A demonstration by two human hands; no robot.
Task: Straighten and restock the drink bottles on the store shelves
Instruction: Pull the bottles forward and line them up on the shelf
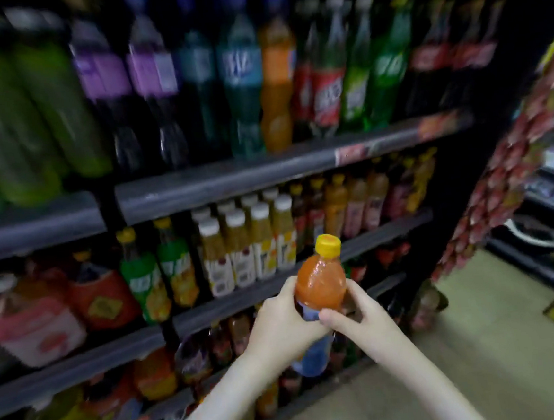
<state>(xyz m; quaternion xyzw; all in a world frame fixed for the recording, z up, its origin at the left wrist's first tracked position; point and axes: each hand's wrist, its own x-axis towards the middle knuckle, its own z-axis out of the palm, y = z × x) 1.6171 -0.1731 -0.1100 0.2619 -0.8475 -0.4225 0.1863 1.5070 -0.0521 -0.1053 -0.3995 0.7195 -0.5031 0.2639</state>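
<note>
My left hand point(280, 323) and right hand point(358, 313) clasp the orange bottle point(321, 286) upright before the shelves point(219, 183); yellow cap, blue label.

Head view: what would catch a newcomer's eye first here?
The orange drink bottle with its yellow cap, held upright in the lower middle by the left hand and right hand together. Behind it, dark shelves packed with blurred bottles, large green bottles looming at top left.
</note>
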